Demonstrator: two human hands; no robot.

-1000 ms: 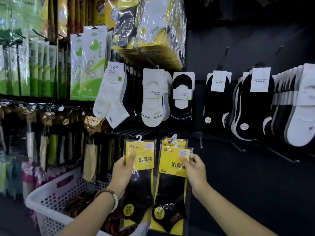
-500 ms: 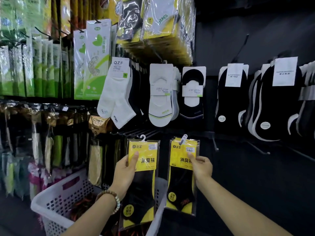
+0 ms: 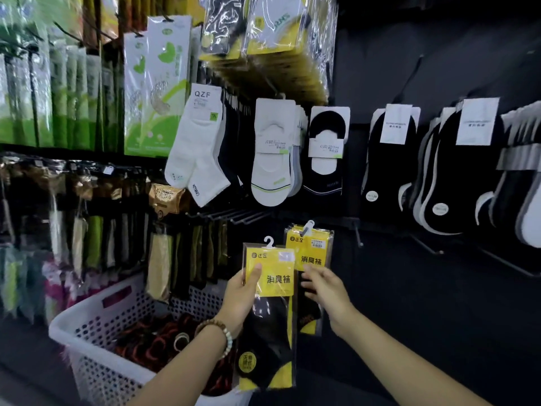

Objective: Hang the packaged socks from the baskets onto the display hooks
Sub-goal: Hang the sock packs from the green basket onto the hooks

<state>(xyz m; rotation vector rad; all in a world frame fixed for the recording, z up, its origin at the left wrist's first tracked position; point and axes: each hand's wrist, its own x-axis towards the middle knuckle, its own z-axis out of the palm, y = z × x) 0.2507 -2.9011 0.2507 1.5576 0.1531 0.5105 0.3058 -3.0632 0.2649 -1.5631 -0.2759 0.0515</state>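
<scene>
My left hand [image 3: 241, 298] grips a yellow-and-black sock package [image 3: 270, 326] by its left edge, thumb on the yellow card, white hanger pointing up. A second identical package [image 3: 311, 249] sits farther back against the dark display wall, its hanger tilted just under a row of black hooks [image 3: 234, 215]. I cannot see which hook carries it. My right hand [image 3: 323, 287] is at that package's lower front, with loosely bent fingers and thumb touching its face. The white perforated basket [image 3: 87, 323] stands at the lower left.
Dark red and black sock bundles [image 3: 152, 338] fill the basket. White and black no-show socks [image 3: 272, 153] hang above. Black socks [image 3: 389, 159] fill the hooks to the right. Bare hooks [image 3: 427, 247] stick out of the wall at the lower right. Green packages [image 3: 155, 92] hang at the upper left.
The right-hand package has moved up and back toward the wall under the hook row. My right hand's pinch on it has loosened to a touch. My left hand still holds its package.
</scene>
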